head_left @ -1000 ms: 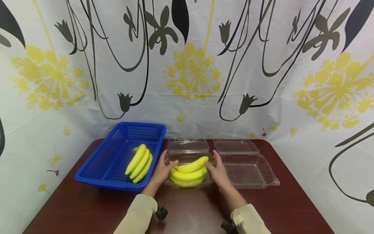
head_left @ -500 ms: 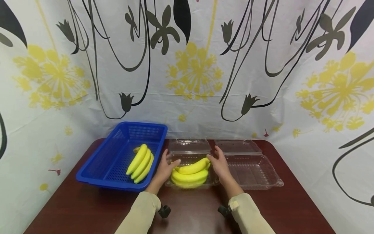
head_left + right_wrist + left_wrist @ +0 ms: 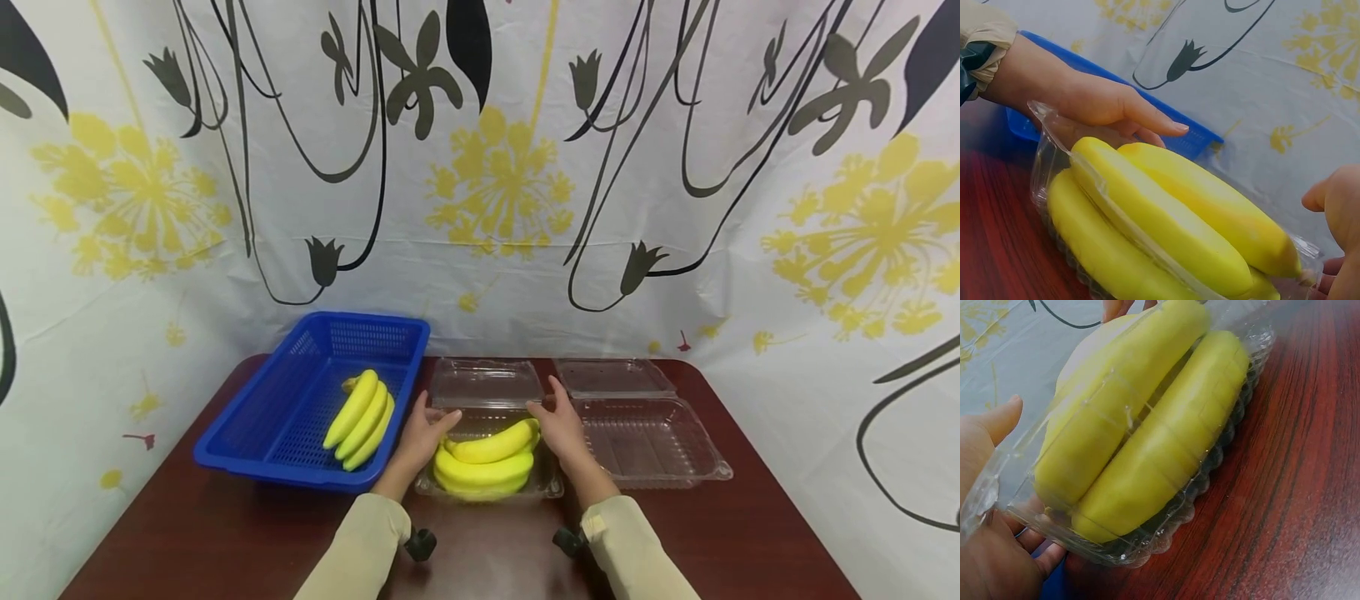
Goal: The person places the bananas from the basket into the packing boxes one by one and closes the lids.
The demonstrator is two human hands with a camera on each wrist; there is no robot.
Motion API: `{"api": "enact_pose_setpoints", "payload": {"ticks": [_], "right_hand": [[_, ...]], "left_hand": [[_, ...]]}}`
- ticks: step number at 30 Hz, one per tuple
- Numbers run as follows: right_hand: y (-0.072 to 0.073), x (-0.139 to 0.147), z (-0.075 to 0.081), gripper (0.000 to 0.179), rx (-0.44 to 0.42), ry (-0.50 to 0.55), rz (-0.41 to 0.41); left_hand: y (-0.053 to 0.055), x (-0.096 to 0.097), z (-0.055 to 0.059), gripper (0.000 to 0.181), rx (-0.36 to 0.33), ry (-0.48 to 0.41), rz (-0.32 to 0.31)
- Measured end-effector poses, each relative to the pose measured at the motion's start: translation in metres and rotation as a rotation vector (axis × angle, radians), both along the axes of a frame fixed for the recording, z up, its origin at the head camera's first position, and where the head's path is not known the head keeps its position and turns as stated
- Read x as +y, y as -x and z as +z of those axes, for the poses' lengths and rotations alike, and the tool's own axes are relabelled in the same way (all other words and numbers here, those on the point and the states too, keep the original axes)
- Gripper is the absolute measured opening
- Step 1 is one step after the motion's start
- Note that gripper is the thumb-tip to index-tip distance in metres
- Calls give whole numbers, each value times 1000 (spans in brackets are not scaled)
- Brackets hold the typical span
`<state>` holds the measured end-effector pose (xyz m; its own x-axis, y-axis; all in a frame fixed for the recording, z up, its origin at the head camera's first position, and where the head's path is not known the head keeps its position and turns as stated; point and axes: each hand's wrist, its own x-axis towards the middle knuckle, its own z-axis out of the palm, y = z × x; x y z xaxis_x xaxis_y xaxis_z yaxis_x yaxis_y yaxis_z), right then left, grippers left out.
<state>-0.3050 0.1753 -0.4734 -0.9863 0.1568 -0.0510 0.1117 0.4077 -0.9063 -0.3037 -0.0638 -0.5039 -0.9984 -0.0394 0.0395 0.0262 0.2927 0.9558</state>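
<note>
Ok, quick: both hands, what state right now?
Left hand: open, at the clear rectangular plastic container of yellow bananas.
Right hand: open, at the container's opposite end.

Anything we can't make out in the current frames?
Left hand, right wrist view: lower fingers partly hidden behind the packed bananas.
Left hand, left wrist view: cut off by left and bottom edges.
Right hand, right wrist view: cut off by right edge.
Floor of filled container, head view: mostly covered by bananas.
Inside of blue basket, right wrist view: hidden by its own wall.
</note>
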Motion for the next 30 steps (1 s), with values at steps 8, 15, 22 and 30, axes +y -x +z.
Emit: {"api": "enact_pose_setpoints", "payload": {"ticks": [8, 15, 22, 30], "right_hand": [[0, -5, -7, 74, 73, -8, -23], [-3, -9, -11, 75, 188, 51, -57], [-7, -10, -12, 70, 268, 123, -114], [-9, -9, -13, 64, 310, 148, -144]], "left_hand": [[-1, 1, -1, 87, 24, -1, 6], [-3, 2, -2, 83, 66, -48, 22], [-2, 4, -4, 77, 143, -117, 62], [-1, 4, -4, 69, 162, -136, 82]]}}
